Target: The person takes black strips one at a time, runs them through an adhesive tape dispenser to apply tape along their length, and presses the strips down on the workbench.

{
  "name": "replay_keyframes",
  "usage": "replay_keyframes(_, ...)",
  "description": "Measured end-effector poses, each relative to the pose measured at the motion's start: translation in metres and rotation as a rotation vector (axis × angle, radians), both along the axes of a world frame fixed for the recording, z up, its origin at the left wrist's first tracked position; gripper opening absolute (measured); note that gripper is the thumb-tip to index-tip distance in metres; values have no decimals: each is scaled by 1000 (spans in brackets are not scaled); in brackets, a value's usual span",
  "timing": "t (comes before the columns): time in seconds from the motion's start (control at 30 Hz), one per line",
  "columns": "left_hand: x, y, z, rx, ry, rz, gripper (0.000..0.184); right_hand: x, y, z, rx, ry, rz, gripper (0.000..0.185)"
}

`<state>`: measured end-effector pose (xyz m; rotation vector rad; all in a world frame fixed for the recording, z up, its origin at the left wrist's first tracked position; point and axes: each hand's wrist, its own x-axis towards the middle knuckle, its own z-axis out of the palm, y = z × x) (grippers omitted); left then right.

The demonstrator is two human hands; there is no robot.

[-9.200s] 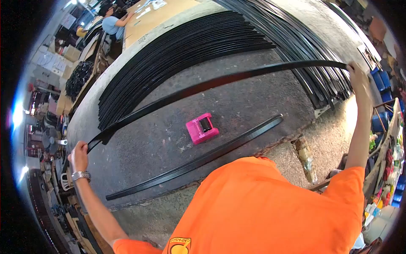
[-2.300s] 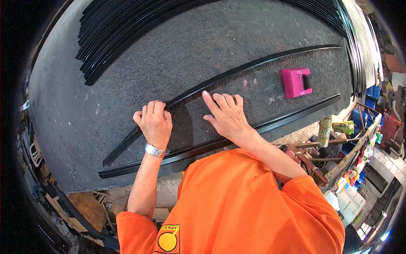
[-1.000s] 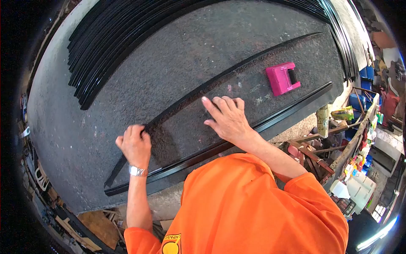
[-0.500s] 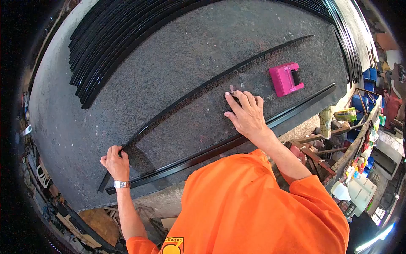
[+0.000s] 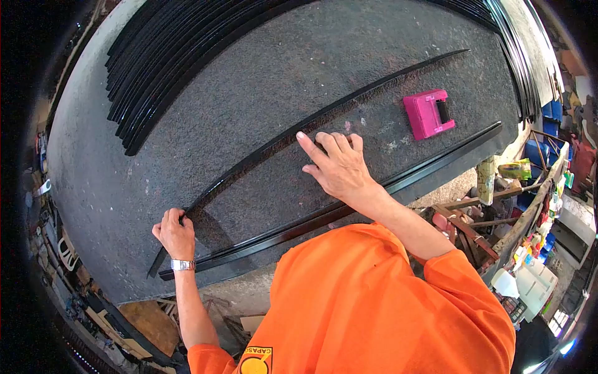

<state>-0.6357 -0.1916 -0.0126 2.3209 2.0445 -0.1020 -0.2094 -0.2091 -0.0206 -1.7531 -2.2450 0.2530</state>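
Note:
A long, curved black strip (image 5: 249,161) lies across the dark work surface (image 5: 280,75). Near its lower left end my left hand (image 5: 175,235) grips it, fingers closed round it. My right hand (image 5: 339,163) is spread just below the strip's middle, its index fingertip at or very close to the strip's edge. Closer to my body, a second black strip (image 5: 293,229) runs along the front of the surface. The pink device (image 5: 428,115) with a black roller stands to the right of my right hand.
Many curved black strips (image 5: 187,56) lie side by side at the upper left. More long strips (image 5: 520,81) run down the right edge. Beyond the front right edge are a wooden frame (image 5: 473,234) and white containers (image 5: 532,283).
Since the earlier frames my left hand has slid down along the strip towards its lower left end. Over the last half second my right hand has moved left, nearer the strip.

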Motion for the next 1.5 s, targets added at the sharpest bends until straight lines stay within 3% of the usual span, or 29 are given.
replay_keyframes(1.5, 3, 0, 1, 10, 32, 3, 14, 62, 11, -1, 34, -86, -201, 73)
